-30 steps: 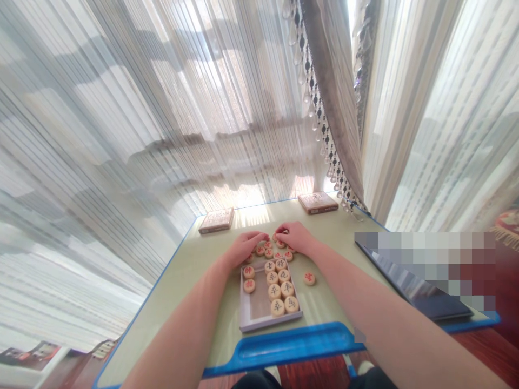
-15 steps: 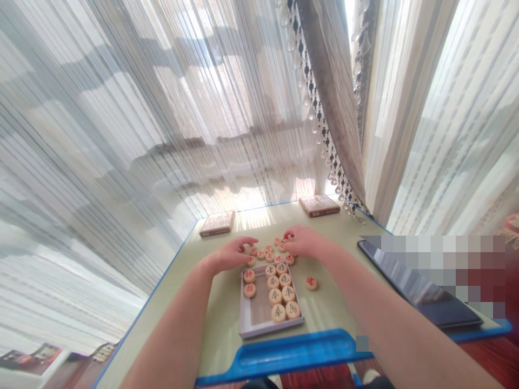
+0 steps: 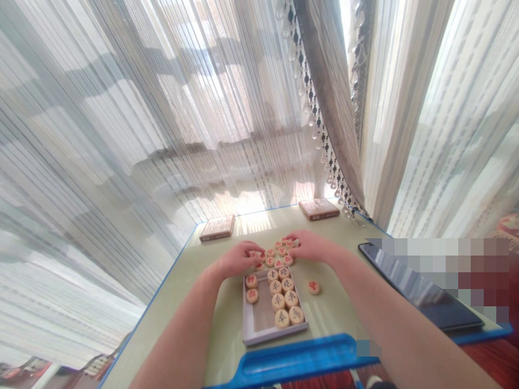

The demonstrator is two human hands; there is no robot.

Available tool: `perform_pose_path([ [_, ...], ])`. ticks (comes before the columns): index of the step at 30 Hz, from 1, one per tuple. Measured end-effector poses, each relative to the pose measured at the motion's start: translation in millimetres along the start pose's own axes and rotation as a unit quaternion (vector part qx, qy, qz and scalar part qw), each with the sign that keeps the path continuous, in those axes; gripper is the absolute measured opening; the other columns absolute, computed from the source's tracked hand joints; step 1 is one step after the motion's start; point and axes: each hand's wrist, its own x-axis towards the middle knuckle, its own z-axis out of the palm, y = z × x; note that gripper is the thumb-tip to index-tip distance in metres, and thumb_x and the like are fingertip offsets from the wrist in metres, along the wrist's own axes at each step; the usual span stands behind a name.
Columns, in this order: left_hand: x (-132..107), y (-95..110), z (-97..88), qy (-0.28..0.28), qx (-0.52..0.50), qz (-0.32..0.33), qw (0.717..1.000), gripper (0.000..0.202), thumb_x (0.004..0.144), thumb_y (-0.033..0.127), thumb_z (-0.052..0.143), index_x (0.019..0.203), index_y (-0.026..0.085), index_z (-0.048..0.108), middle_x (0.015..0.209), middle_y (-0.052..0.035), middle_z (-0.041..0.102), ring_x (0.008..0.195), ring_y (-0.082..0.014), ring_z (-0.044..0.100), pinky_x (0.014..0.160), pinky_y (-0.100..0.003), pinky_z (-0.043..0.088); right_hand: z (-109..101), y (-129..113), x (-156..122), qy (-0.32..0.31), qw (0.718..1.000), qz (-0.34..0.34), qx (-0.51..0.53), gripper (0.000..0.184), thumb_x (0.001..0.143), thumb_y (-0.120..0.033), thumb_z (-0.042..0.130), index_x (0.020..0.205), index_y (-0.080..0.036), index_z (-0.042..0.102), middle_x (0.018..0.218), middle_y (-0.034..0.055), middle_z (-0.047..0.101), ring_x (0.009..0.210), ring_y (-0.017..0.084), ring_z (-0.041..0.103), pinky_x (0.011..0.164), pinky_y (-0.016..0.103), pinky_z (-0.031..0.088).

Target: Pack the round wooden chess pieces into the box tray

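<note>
Wooden discs: 10 in tray, 1 beside; left hand, right hand fingers curled on pile, grip unclear.

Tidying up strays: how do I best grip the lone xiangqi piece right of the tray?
Pinch the lone xiangqi piece by its round rim, from above, thumb and finger on opposite edges. It lies flat, face up on the table, clear of the tray, so every side is free.

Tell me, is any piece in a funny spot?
Yes. One piece lies alone on the table, right of the tray, apart from the loose pile beyond it and the rows inside it.
</note>
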Motion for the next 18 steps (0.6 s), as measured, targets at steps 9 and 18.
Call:
perform_pose_path([
  [9, 3.9, -3.2, 6.8, 0.045, 0.053, 0.011, 0.998, 0.036, 0.072, 0.044, 0.056, 0.096, 0.021, 0.071, 0.102, -0.0047, 0.065, 0.078, -0.0171, 0.06, 0.074, -0.027, 0.048, -0.9, 3.4, 3.7, 0.043, 0.998, 0.025, -0.044, 0.032, 0.076, -0.021, 0.055, 0.106, -0.015, 0.065, 0.102, 0.0078, 0.068, 0.091, 0.021, 0.06, 0.081, 0.029, 0.044],
  [18, 3.8, -4.8, 9.4, 0.095, 0.103, 0.025, 0.99, 0.032, 0.078, 0.036, 0.05, 0.097, 0.02, 0.07, 0.101, -0.0055, 0.066, 0.077, -0.0172, 0.061, 0.075, -0.029, 0.049, 2.3, -0.1, 1.6, 0.056, 0.996, -0.006, -0.063, 0.029, 0.078, -0.021, 0.051, 0.101, -0.017, 0.068, 0.102, 0.0077, 0.067, 0.084, 0.019, 0.06, 0.079, 0.028, 0.044],
])
